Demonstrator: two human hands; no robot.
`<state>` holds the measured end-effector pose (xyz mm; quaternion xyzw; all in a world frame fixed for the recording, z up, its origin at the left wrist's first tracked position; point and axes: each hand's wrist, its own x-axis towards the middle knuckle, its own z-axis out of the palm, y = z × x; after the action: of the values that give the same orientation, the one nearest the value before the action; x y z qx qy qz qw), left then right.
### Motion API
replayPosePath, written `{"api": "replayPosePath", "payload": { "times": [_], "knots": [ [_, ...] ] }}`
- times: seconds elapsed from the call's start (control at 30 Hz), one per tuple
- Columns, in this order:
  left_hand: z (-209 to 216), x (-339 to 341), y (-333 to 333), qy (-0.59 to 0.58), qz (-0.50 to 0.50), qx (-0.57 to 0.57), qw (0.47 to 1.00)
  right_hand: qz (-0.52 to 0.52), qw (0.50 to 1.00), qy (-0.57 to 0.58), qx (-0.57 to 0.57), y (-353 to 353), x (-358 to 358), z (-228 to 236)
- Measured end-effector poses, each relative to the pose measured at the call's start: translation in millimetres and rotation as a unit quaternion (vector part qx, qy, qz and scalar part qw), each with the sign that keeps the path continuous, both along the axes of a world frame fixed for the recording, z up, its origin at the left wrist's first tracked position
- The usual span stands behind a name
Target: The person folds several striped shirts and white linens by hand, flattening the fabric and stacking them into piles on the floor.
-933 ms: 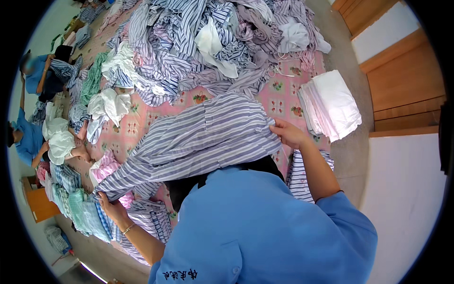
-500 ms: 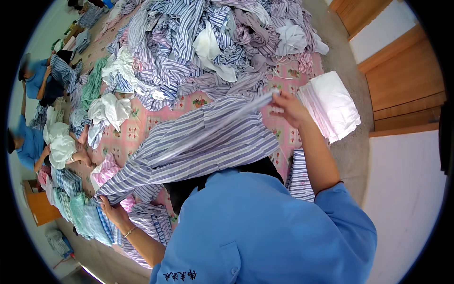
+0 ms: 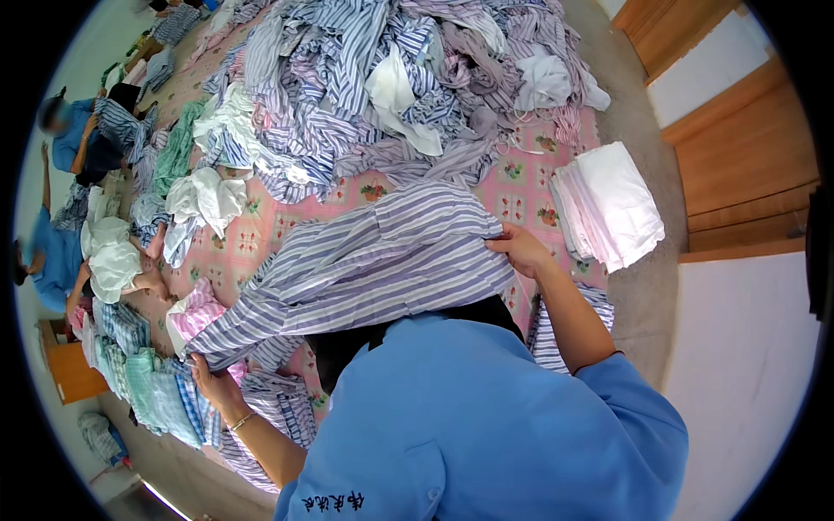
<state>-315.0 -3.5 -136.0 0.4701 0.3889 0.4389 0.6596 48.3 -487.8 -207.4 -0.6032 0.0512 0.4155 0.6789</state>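
A blue-and-white striped garment (image 3: pixel 382 260) is stretched across my lap, one end narrowing to the lower left like a sleeve or trouser leg. My left hand (image 3: pixel 213 382) is closed on that narrow end. At the wide end, my right hand (image 3: pixel 521 250) pinches the upper right edge between thumb and fingers. The cloth lies folded over itself, with creases along its length. Just beyond it spreads a large heap of striped clothes (image 3: pixel 347 95), with a white cloth (image 3: pixel 400 104) on top.
Folded white cloths (image 3: pixel 612 204) are stacked at the right. Striped folded clothes (image 3: pixel 573 326) lie by my right side, and others (image 3: pixel 274 412) by my left. Green and blue folded stacks (image 3: pixel 156 391) stand farther left. Two people in blue (image 3: pixel 74 135) sit at the left on the pink patterned mat (image 3: pixel 230 260).
My right hand has come down and nearer the garment's right edge. The pale strip of cloth it held raised across the garment now lies down on it. My left hand has hardly moved.
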Motion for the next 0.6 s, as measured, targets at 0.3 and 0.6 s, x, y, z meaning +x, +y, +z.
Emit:
{"api": "replayPosePath", "payload": {
  "times": [0.3,0.6],
  "knots": [
    [-1.0,2.3,-1.2,-0.06,-0.007,-0.014,0.998,0.019,0.994,0.109,0.006,-6.3,17.8,-3.7],
    [1.0,4.0,-7.1,-0.051,0.003,-0.018,0.999,0.051,0.988,0.144,0.004,0.2,15.2,25.1]
  ]
}}
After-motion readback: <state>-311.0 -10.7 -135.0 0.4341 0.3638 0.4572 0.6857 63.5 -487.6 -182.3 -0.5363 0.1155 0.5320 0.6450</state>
